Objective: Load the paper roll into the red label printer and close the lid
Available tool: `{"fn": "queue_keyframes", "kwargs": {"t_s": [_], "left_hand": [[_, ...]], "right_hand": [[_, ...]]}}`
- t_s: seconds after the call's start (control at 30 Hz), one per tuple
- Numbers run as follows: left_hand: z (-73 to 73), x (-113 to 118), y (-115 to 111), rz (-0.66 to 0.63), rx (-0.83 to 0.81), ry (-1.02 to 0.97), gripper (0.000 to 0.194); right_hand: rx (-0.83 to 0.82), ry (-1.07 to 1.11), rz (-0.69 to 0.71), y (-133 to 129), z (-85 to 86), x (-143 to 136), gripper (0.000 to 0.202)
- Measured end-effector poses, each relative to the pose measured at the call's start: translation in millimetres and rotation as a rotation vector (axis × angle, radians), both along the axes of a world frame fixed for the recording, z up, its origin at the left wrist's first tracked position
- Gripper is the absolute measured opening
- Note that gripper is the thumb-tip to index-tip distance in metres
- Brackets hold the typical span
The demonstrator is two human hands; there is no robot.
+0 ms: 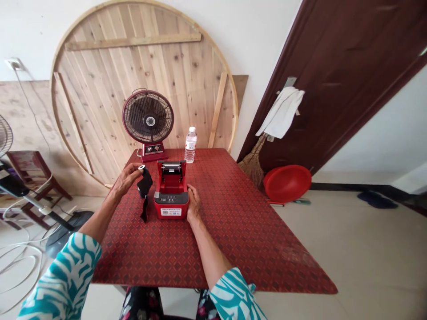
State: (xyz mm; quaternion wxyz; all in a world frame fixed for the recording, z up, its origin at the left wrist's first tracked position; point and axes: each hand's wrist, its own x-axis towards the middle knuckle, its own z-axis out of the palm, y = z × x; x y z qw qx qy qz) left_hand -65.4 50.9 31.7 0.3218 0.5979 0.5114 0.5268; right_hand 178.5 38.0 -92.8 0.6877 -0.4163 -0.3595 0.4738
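A small red and dark grey printer (171, 210) stands on the table with its lid raised. Its inner bay and a roller under the lid are visible. My right hand (194, 204) grips the printer's right side, with some fingers hidden behind it. To the printer's left, my left hand (130, 177) is closed on the top of a dark roll (144, 183) with a white ring-shaped end. A loose black strip hangs from the roll down towards the tabletop. Whether the roll is ribbon or paper I cannot tell.
The table (233, 231) has a red patterned cover. A red fan (150, 122) and a water bottle (190, 146) stand at its far edge. A round wooden board (143, 66) leans on the wall. Right of the table are a broom (254, 162) and a red basin (287, 183).
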Motion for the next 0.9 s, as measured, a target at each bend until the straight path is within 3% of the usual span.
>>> {"fn": "queue_keyframes", "kwargs": {"t_s": [0.13,0.3,0.43,0.57,0.77,0.9], "left_hand": [[10.9,27.1,-14.2,-0.213,0.096,0.094,0.056],[8.9,71.2,-10.9,-0.276,0.177,0.539,0.032],[10.7,90.9,2.8,-0.271,0.088,0.884,0.027],[10.1,107.2,19.9,-0.331,-0.108,1.172,0.024],[6.7,121.7,34.6,-0.378,-0.197,1.213,0.020],[10.1,105.4,13.8,-0.417,-0.137,1.038,0.021]], "right_hand": [[0.026,0.004,-0.005,3.0,-3.7,-0.9,0.039],[0.050,-0.020,-0.014,2.9,-3.5,-1.7,0.040],[0.059,-0.036,-0.031,4.3,-3.0,-3.7,0.038],[0.061,-0.039,-0.053,6.5,-3.6,-5.4,0.035],[0.063,-0.035,-0.041,6.8,-5.1,-5.1,0.033],[0.057,-0.024,-0.040,5.7,-2.9,-4.7,0.034]]}}
